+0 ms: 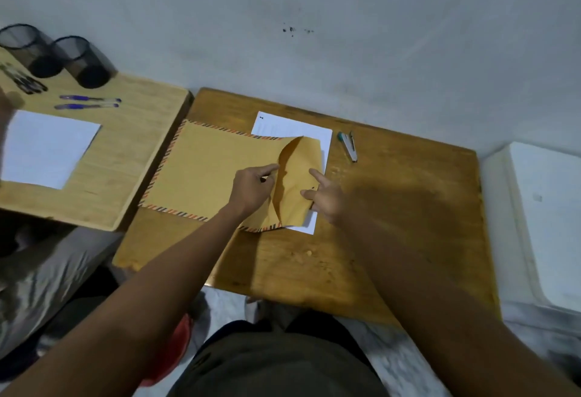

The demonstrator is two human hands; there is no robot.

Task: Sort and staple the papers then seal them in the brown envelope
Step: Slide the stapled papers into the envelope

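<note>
Brown envelope (pixel 201 173): my left hand (pixel 251 189) pinches its flap (pixel 294 183), right hand (pixel 327 198) spread; next I slide the papers (pixel 292 129) inside.

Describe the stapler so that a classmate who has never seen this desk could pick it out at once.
Start at the larger wooden table in the middle, where both hands work on the brown envelope. Just right of the white papers under the envelope's flap, near the wall edge, lies the stapler. It is small, slim and silver-white with a teal end, the only metal tool there; the pens lie on the other table.
</note>
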